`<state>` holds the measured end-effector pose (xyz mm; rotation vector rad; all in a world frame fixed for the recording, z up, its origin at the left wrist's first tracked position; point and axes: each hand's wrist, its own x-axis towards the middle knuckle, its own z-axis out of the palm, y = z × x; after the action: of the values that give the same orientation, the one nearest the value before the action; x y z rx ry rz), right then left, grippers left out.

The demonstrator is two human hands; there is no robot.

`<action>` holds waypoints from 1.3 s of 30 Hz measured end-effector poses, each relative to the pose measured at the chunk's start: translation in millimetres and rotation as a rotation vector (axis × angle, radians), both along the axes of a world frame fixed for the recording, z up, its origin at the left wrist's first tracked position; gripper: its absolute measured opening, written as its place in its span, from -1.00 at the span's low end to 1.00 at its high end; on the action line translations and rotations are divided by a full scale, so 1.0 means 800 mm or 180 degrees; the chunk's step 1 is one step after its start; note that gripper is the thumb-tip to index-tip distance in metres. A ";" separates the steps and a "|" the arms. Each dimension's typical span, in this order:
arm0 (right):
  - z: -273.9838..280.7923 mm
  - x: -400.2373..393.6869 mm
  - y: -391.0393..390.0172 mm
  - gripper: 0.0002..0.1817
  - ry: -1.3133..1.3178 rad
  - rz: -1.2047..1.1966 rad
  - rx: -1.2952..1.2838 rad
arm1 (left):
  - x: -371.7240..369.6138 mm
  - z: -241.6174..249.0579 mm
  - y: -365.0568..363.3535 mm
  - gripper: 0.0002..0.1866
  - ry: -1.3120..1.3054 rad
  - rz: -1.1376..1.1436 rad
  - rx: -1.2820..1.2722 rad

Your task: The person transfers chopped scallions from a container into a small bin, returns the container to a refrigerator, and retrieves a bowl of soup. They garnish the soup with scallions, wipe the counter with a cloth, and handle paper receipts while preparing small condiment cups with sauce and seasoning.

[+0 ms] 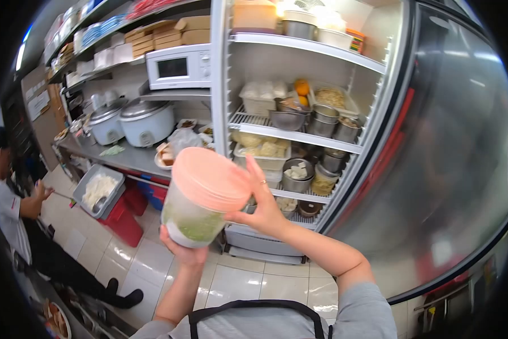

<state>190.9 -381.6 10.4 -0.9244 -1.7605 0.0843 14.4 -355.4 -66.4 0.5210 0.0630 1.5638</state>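
Observation:
A large translucent jar (193, 217) with a pink lid (209, 178) is tilted in front of the open fridge, with something green showing in its lower part. Under its base and side, my left hand (185, 248) supports it, fingers partly hidden behind the jar. My right hand (259, 204) grips the right side of the lid, thumb low and index finger raised along the edge. Behind the jar, the fridge shelves (299, 133) hold metal pots, tubs and bags.
The glass fridge door (435, 141) stands open at right. Two rice cookers (146, 121) sit on a steel counter (135, 160), below a microwave (177, 66). A grey tub (100, 191) rests over red bins (123, 223). Another person (31, 243) stands at left.

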 end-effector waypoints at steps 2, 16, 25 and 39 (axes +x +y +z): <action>-0.001 0.043 0.006 -0.20 0.1042 0.0706 -0.0525 | 0.052 -0.005 0.016 -0.30 0.0234 -0.0295 0.0090; 0.111 0.176 0.094 -0.13 0.0469 0.0733 -0.1571 | 0.140 0.143 0.235 0.28 0.2361 -0.1071 0.2281; 0.293 0.337 0.217 -0.25 -0.1074 -0.3164 0.1189 | 0.166 0.248 0.317 0.11 0.1723 -0.0562 0.2642; 0.398 0.527 0.217 -0.30 -0.0299 -0.2998 -0.0231 | 0.271 0.431 0.331 -0.27 0.1289 0.0353 0.3189</action>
<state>612.9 -207.8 329.0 -1.7373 -1.2511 -0.5110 231.3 -91.0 278.5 1.6347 -0.4116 1.4996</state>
